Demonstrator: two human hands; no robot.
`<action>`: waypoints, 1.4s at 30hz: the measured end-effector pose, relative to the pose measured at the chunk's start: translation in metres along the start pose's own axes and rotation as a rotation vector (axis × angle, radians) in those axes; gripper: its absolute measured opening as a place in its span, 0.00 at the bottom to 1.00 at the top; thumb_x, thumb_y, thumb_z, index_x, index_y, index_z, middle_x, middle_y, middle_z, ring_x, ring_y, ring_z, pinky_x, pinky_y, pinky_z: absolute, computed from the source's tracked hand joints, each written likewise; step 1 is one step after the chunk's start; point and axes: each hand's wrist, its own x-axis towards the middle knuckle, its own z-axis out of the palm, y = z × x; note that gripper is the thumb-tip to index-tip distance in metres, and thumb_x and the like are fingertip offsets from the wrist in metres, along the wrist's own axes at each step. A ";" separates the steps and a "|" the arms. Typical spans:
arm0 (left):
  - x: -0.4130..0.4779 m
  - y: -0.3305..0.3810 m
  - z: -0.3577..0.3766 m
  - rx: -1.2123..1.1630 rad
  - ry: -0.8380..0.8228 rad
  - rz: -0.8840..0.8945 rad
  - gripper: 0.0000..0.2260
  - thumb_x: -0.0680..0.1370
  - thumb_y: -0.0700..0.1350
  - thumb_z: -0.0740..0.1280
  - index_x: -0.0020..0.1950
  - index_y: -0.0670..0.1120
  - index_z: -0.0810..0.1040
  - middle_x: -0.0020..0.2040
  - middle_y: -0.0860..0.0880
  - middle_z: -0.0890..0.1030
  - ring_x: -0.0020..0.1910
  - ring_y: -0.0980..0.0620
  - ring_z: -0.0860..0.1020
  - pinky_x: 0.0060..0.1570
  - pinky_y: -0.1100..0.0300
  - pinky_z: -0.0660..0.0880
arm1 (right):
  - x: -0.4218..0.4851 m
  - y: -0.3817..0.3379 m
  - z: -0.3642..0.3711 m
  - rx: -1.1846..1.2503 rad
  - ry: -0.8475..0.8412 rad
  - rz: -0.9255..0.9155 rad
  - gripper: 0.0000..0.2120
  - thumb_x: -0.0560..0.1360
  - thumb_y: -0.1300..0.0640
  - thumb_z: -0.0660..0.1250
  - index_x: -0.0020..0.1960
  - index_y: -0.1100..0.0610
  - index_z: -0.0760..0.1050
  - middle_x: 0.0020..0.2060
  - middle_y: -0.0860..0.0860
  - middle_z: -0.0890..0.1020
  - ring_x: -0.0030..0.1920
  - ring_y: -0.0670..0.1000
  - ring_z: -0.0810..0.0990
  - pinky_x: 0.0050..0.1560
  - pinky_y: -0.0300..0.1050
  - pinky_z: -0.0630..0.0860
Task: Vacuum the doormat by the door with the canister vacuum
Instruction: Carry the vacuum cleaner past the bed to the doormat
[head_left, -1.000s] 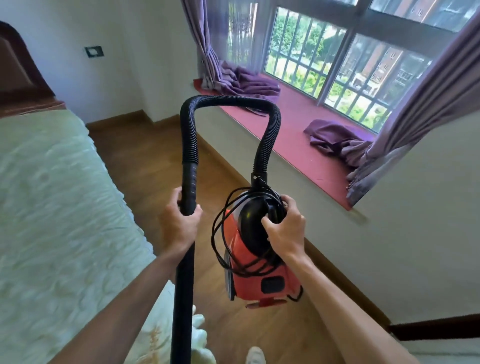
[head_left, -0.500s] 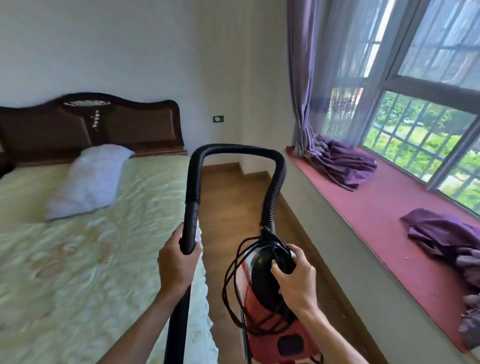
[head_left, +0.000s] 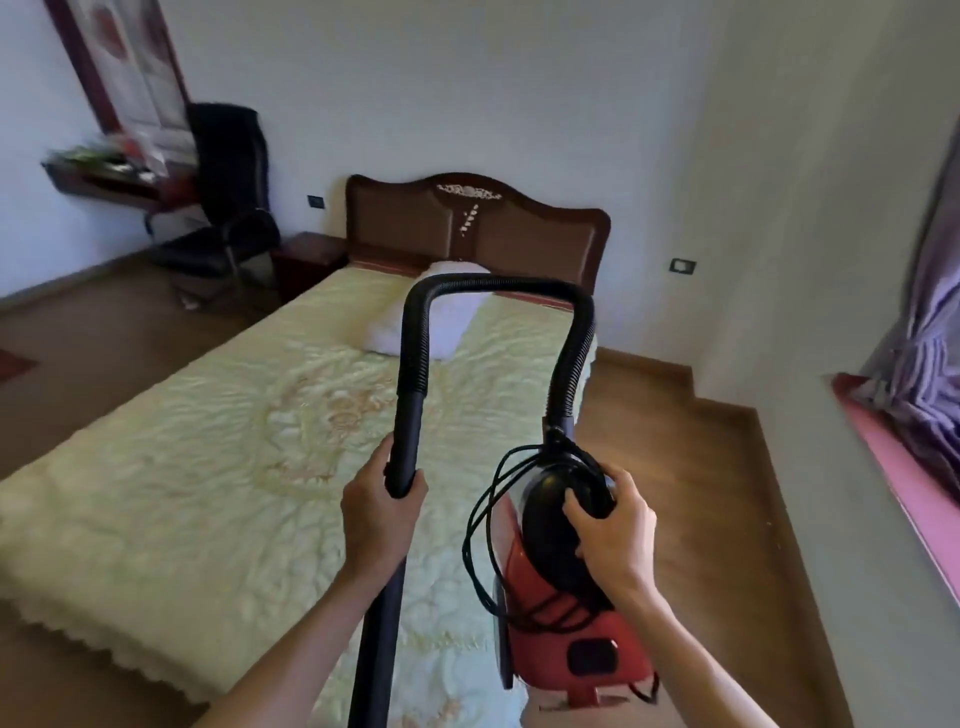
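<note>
Red canister vacuum (head_left: 566, 618) held off the floor by the bed's (head_left: 182, 467) near corner, seemingly for carrying, right hand (head_left: 618, 530) curled round its black top, left hand (head_left: 379, 514) gripping the tube (head_left: 404, 447), doormat and door not in view.

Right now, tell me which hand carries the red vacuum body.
The right hand, gripping the black top of the vacuum; the left hand holds the tube instead.

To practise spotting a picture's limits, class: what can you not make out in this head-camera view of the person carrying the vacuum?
- Doormat and door: outside the head view.
- Floor nozzle: the black rigid wand, gripped by the left hand, runs off the bottom edge.
- Handle of the red canister vacuum: covered by the right hand.
- Clutter on the dark wall shelf: motion blurred.
</note>
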 end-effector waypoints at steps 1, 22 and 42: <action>0.001 -0.005 -0.013 0.007 0.029 -0.009 0.25 0.75 0.37 0.73 0.71 0.47 0.74 0.40 0.58 0.79 0.28 0.57 0.75 0.26 0.70 0.70 | -0.002 -0.008 0.012 0.010 -0.034 -0.008 0.19 0.73 0.60 0.74 0.62 0.53 0.75 0.42 0.49 0.83 0.23 0.47 0.78 0.21 0.37 0.72; -0.009 -0.125 -0.303 0.164 0.401 -0.152 0.24 0.74 0.40 0.74 0.70 0.45 0.75 0.45 0.54 0.81 0.40 0.54 0.81 0.40 0.56 0.79 | -0.142 -0.144 0.255 0.086 -0.490 -0.147 0.17 0.75 0.60 0.72 0.61 0.52 0.74 0.42 0.53 0.83 0.23 0.53 0.78 0.20 0.40 0.72; -0.008 -0.211 -0.486 0.337 0.708 -0.309 0.23 0.76 0.43 0.73 0.70 0.45 0.75 0.51 0.47 0.84 0.45 0.50 0.83 0.48 0.53 0.82 | -0.224 -0.216 0.472 0.090 -0.840 -0.261 0.12 0.76 0.60 0.70 0.57 0.49 0.74 0.37 0.54 0.83 0.23 0.56 0.78 0.21 0.46 0.75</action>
